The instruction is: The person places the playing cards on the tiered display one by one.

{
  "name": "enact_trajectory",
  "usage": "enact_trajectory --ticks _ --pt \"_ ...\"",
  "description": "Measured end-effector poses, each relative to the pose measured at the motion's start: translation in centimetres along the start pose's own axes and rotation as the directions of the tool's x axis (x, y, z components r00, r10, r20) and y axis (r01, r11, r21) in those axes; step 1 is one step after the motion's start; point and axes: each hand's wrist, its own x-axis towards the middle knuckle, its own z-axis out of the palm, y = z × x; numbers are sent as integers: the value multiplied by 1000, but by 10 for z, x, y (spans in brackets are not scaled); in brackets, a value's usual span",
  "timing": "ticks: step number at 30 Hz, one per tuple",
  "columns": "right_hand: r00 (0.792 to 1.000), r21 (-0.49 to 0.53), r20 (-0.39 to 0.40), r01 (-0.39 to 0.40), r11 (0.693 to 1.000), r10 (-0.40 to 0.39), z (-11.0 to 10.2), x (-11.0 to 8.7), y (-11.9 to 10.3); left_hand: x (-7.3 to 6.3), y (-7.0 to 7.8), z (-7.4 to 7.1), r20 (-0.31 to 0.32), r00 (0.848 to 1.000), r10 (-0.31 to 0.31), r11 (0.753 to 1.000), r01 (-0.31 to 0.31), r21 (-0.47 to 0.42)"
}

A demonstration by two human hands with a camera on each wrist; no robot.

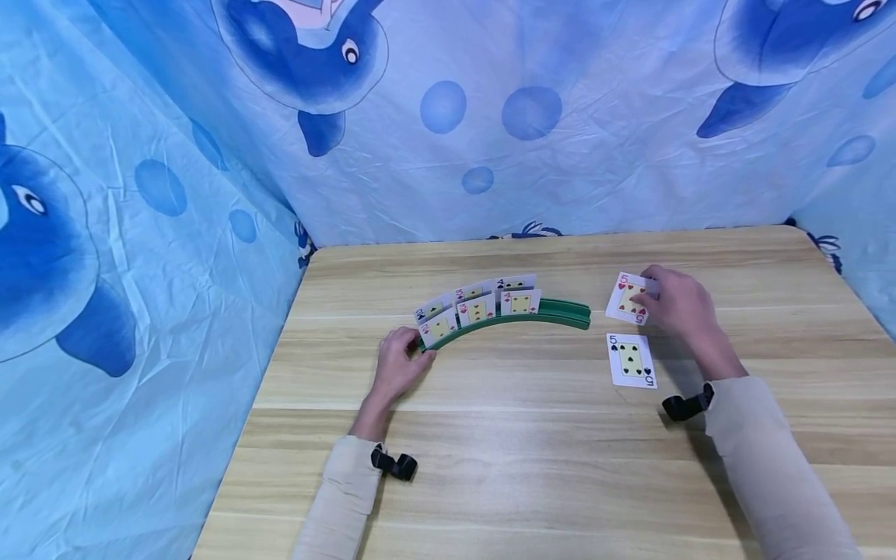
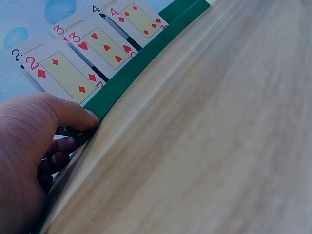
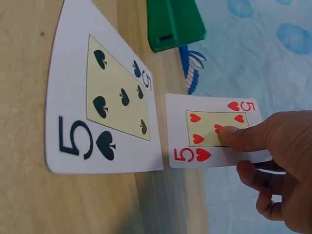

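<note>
A curved green card holder (image 1: 565, 317) lies on the table with two rows of playing cards upright in its left and middle parts. The front row shows the two of diamonds (image 2: 63, 73), three of hearts (image 2: 100, 46) and four of diamonds (image 2: 139, 19); partly hidden cards stand behind them. My left hand (image 1: 397, 364) grips the holder's left end between thumb and fingers. On the right, my right hand (image 1: 680, 305) pinches the five of hearts (image 3: 183, 131), thumb on its face. Nearer me, the five of spades (image 1: 631, 362) lies face up on the table.
The wooden table (image 1: 504, 459) is backed by a blue cloth (image 1: 392, 187) printed with whales, which also hangs along the left side. Black straps (image 1: 395, 463) with small cameras sit on both wrists.
</note>
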Motion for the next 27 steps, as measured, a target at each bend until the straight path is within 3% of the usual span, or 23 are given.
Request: enact_trajectory --ticks 13,20,27 --pt "998 118 -19 62 991 -61 -14 -14 -1 0 1 0 2 1000 -1 1000 1 15" --pt "991 193 -88 118 974 -103 -28 -9 -10 0 1 0 7 1000 -11 1000 11 12" --pt "992 248 -111 91 964 -65 -43 -3 -30 0 0 0 3 1000 -11 1000 11 11"
